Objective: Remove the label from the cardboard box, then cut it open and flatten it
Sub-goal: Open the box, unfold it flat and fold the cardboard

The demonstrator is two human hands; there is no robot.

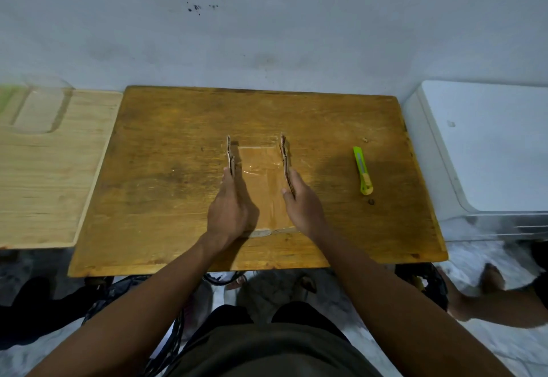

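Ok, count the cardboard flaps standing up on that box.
2. The left flap stands on edge against the left hand; the right flap against the right hand. Others may lie flat, unseen.

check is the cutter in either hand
No, the cutter lies alone on the table, while the left hand and right hand hold up the box flaps.
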